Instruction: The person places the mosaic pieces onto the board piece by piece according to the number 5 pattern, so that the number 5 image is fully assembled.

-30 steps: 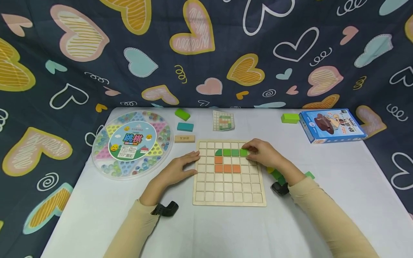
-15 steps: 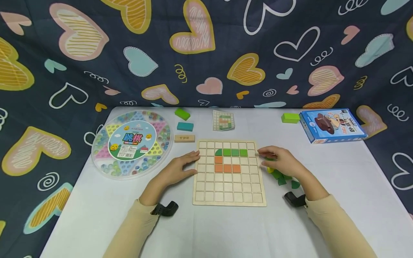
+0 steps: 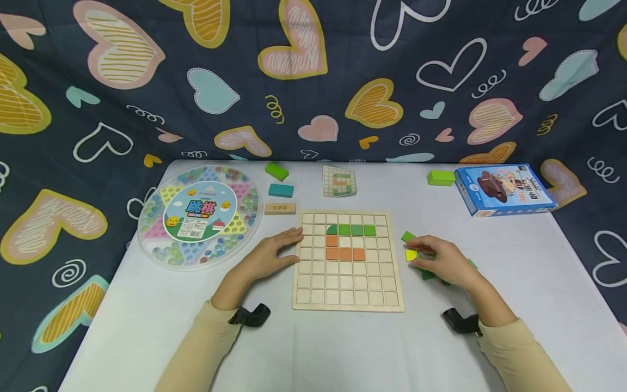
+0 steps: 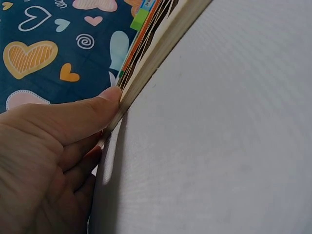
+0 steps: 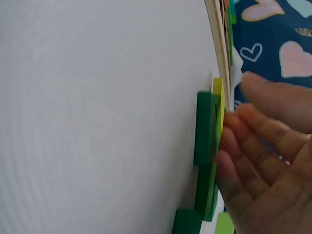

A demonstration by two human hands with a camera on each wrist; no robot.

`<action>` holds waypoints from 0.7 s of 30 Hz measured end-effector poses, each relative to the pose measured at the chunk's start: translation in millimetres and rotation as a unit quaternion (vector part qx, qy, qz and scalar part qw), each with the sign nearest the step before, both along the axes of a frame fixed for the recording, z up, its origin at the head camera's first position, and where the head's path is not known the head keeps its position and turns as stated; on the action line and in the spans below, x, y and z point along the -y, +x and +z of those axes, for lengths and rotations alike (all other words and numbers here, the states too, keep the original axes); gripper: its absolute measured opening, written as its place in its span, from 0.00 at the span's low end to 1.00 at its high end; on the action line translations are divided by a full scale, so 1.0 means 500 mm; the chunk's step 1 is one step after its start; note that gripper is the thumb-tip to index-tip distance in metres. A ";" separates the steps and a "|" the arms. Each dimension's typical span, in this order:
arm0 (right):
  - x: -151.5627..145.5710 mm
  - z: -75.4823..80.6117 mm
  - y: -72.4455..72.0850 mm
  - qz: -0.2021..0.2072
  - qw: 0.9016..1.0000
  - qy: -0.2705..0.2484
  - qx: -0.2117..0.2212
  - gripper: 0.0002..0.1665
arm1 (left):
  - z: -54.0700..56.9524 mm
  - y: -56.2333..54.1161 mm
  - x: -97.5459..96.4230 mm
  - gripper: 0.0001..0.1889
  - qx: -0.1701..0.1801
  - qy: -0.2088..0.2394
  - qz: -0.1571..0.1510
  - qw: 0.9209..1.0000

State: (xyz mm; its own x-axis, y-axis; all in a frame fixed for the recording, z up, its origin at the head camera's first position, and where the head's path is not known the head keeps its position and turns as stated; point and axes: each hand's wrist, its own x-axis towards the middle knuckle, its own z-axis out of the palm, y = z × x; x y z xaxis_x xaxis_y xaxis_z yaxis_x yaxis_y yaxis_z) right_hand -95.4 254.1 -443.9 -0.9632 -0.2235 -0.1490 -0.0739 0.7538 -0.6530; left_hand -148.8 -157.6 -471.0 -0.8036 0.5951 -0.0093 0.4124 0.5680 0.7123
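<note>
Wooden grid board [image 3: 347,297] lay flat on the white tabletop [image 3: 349,351], and clock bearings ran from its centre. Left hand [image 3: 266,255] at nine o'clock, fingers extended and relaxed, thumb and fingertips resting against the board's edge, grasping nothing. Right hand [image 3: 443,262] at three o'clock, off the board, over loose tiles; thumb well apart from the bent fingers in the right wrist view, so no grip. Its fingertips were right at a yellow tile [image 3: 411,255]; contact could not be told. A green tile [image 3: 407,236] sat just off the fingers toward two o'clock; darker green pieces [image 3: 428,275] lay partly hidden beneath the palm. Set in the grid: a top run of green squares [image 3: 357,230] with a rounded green piece [image 3: 332,230] at its nine o'clock end, and orange squares [image 3: 345,254] in an L below. Pattern card [image 3: 339,182] at twelve; marble game [image 3: 201,211] between nine and ten; blue box [image 3: 505,190] at two.
</note>
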 end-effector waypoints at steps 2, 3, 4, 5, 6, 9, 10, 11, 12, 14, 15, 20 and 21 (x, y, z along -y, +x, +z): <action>0.002 -0.004 0.000 0.007 1.000 0.015 -0.019 0.23 | -0.001 -0.001 0.001 0.31 0.001 0.000 0.001 1.000; 0.004 -0.007 0.000 0.010 0.999 0.022 -0.029 0.22 | -0.002 -0.001 0.001 0.31 0.001 -0.001 0.001 1.000; 0.006 -0.009 0.000 0.014 0.999 0.031 -0.039 0.21 | -0.002 -0.001 0.001 0.30 0.003 -0.001 0.002 1.000; 0.008 -0.012 -0.001 0.018 0.998 0.040 -0.049 0.21 | -0.003 -0.001 0.001 0.30 0.003 -0.002 0.002 1.000; 0.010 -0.014 -0.001 0.021 0.997 0.047 -0.057 0.20 | -0.003 -0.001 0.001 0.30 0.003 -0.001 0.002 1.000; 0.014 -0.019 -0.001 0.021 0.996 0.055 -0.069 0.19 | -0.003 -0.001 0.001 0.30 0.004 0.000 0.001 1.000; 0.015 -0.019 -0.001 0.020 0.996 0.055 -0.071 0.19 | -0.002 -0.001 0.000 0.30 0.003 0.001 0.001 1.000; 0.015 -0.020 -0.002 0.017 0.996 0.055 -0.073 0.18 | -0.002 -0.001 0.000 0.30 0.002 0.002 0.000 1.000; 0.015 -0.021 -0.002 0.015 0.996 0.053 -0.075 0.18 | -0.001 0.000 0.000 0.30 0.002 0.002 0.000 1.000; 0.015 -0.022 -0.002 0.011 0.995 0.051 -0.080 0.16 | 0.000 0.001 0.000 0.30 0.003 0.003 0.000 1.000; 0.016 -0.023 -0.002 0.009 0.995 0.051 -0.083 0.16 | 0.000 0.001 0.000 0.30 0.005 0.003 0.001 1.000; 0.018 -0.025 -0.003 0.020 0.991 0.064 -0.114 0.13 | 0.002 0.002 0.000 0.30 0.007 0.001 0.004 1.000; 0.019 -0.025 -0.004 0.022 0.990 0.069 -0.122 0.12 | 0.002 0.002 0.000 0.30 0.009 0.000 0.005 1.000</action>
State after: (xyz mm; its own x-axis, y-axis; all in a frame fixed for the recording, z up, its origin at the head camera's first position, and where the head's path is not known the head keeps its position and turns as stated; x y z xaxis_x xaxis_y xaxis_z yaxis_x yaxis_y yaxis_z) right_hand -97.2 244.8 -456.3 -0.9638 -0.2606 0.0557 -0.2526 0.8269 -0.5025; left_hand -147.8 -157.5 -470.0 -0.8090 0.5873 -0.0229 0.3946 0.5716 0.7194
